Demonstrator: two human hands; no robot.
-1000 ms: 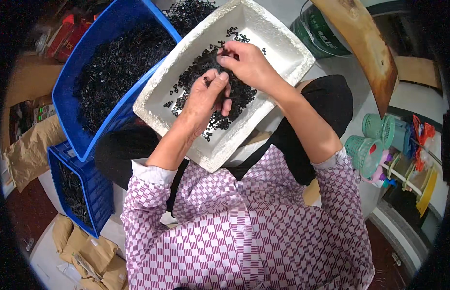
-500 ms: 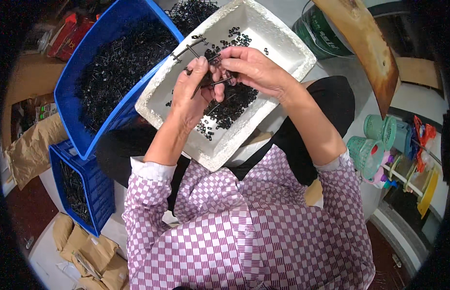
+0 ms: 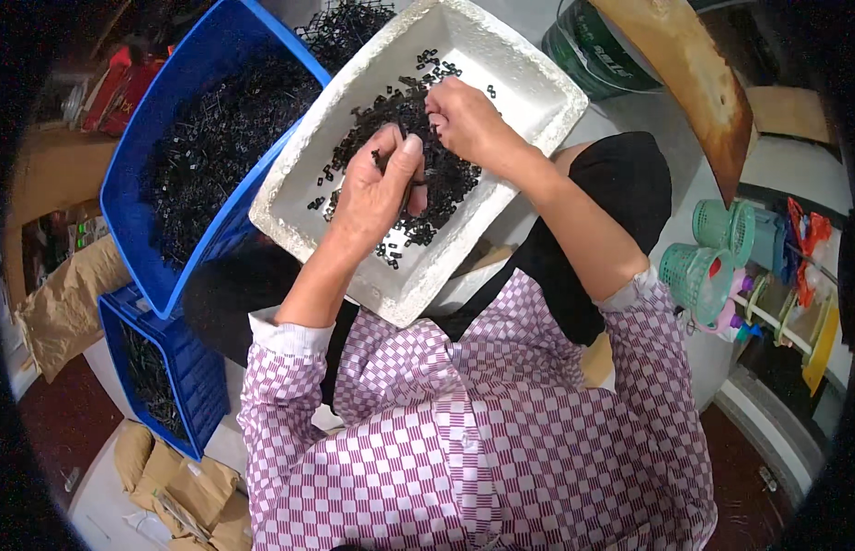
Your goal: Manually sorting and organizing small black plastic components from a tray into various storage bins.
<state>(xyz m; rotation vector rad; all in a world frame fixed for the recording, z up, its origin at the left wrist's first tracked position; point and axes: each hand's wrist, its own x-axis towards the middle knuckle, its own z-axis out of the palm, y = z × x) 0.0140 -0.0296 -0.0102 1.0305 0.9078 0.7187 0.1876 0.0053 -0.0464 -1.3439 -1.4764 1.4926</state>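
A white foam tray [image 3: 528,87] rests on my lap and holds a heap of small black plastic parts [image 3: 446,184]. My left hand [image 3: 377,188] hovers over the heap's near side, fingers curled around a few black pieces. My right hand [image 3: 464,119] is over the heap's far side, its fingertips pinched on small black parts. Both forearms come up from purple-and-white checked sleeves.
A large blue crate [image 3: 184,147] full of black parts sits left of the tray, with a smaller blue crate [image 3: 161,376] below it. Brown paper bags [image 3: 69,303] lie at the left. Green baskets [image 3: 698,275] and a green bucket [image 3: 602,50] stand at the right.
Both hands moved within the tray: they lifted a thin black strip half a second ago, and now the left has dropped back onto the heap while the right pinches parts at the far side.
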